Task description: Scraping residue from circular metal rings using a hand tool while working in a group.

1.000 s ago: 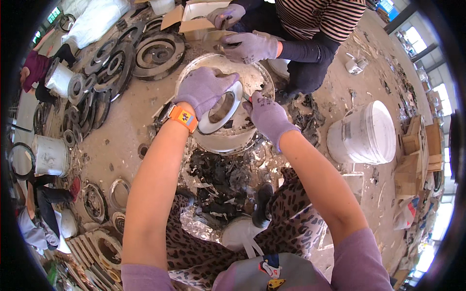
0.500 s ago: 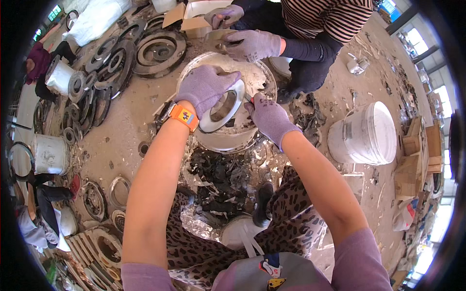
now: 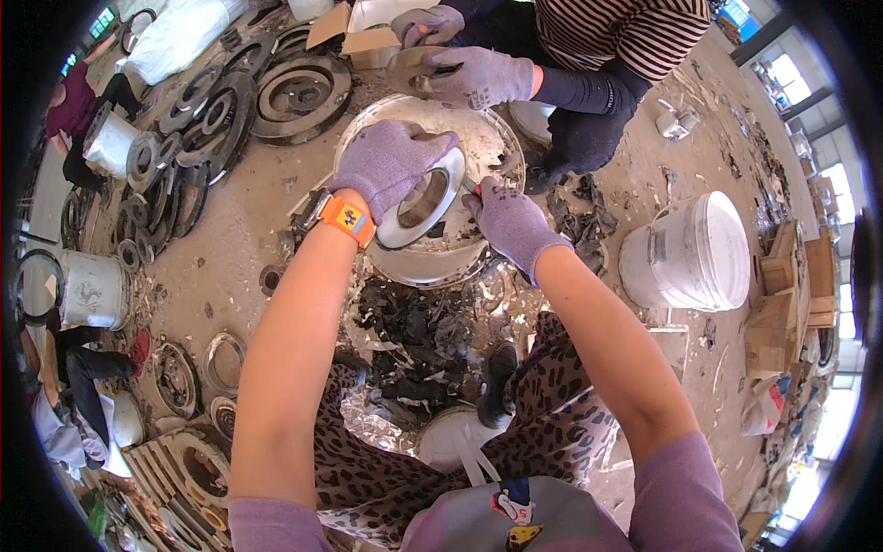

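My left hand (image 3: 391, 166), in a purple-grey work glove, is closed on the upper left edge of a flat silver metal ring (image 3: 451, 189). The ring lies tilted over a round, debris-strewn white tub top (image 3: 372, 115). To the right of the ring, my right hand (image 3: 515, 224), gloved alike, is closed round a small tool with a red part (image 3: 477, 189). Its tip points at the ring's right edge; most of it is hidden in the glove, so its kind cannot be told.
Across from me, a co-worker's gloved hand (image 3: 483, 78) holds a round metal piece (image 3: 414, 74). Dark rings (image 3: 303, 97) lie at the far left. Black scraps (image 3: 414, 340) cover the floor before me. A white bucket (image 3: 685, 253) stands right, near wooden crates (image 3: 777, 304).
My hands, the ring and the tool stay almost in place. The co-worker's hands and round piece have shifted slightly. At the far left, another person has moved a little.
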Demonstrator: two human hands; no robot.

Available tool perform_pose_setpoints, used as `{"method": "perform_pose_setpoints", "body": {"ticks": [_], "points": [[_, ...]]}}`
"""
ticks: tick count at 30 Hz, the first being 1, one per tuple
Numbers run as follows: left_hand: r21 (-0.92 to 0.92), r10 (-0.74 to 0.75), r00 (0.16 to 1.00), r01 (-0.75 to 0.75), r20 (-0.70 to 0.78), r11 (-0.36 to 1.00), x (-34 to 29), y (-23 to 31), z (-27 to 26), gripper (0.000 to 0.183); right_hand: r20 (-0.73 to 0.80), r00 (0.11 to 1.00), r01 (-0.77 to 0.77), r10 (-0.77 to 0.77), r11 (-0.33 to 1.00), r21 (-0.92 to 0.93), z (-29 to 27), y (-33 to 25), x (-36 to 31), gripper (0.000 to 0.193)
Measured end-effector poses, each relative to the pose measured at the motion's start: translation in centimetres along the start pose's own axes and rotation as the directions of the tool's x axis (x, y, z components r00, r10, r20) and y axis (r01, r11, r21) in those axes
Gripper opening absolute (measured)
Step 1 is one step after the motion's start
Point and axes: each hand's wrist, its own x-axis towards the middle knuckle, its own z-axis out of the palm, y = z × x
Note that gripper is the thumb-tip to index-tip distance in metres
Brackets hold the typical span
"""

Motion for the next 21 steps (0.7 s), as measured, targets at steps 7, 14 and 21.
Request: {"method": "perform_pose_setpoints", "body": {"ticks": [7,14,21], "points": [[-0.119,-0.053,0.997,0.06,0.059,0.991,-0.5,0.2,-0.3,0.059,-0.014,1.0,0.027,-0.027,1.0,0.01,0.3,0.2,0.0,0.041],[-0.182,-0.066,0.994,0.08,0.085,0.98,-0.6,0.1,-0.4,0.056,0.012,1.0,0.024,-0.024,1.0,0.006,0.8,0.4,0.7,0.041],[-0.075,0.01,1.0,-0.012,-0.027,0.997,-1.1,0.5,-0.7,0.058,-0.133,0.956,0.222,-0.262,0.941,-0.257,3.4,3.2,1.9,0.032]]}}
